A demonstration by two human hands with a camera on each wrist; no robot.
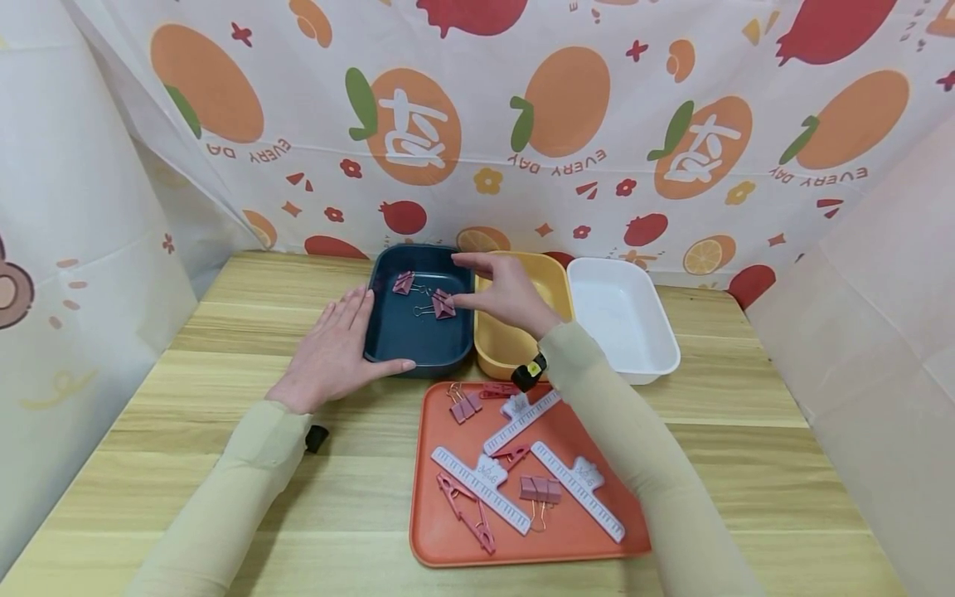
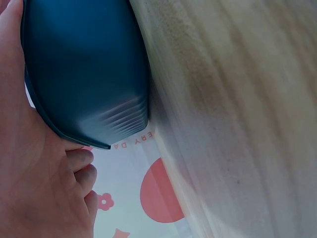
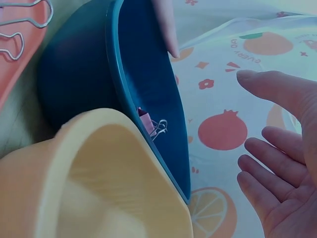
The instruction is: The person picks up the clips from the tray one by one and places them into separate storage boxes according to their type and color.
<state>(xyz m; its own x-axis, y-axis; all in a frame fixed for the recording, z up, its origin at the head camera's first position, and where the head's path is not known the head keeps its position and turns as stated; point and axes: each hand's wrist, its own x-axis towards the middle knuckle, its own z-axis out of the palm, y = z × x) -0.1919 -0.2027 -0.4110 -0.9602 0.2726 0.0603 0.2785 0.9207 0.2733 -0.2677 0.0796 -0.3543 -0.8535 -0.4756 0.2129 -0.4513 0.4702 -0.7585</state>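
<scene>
left fingers [image 1: 361, 313] against navy bin [image 1: 410, 337], right fingers [image 1: 479, 263] spread clear above its rim

The left hand [image 1: 328, 352] has its thumb splayed, the right hand [image 1: 513, 294] its thumb and fingers apart.

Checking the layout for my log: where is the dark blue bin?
In the head view, the dark blue bin stands leftmost of three bins, just left of the yellow bin, with the left hand against its left side.
</scene>
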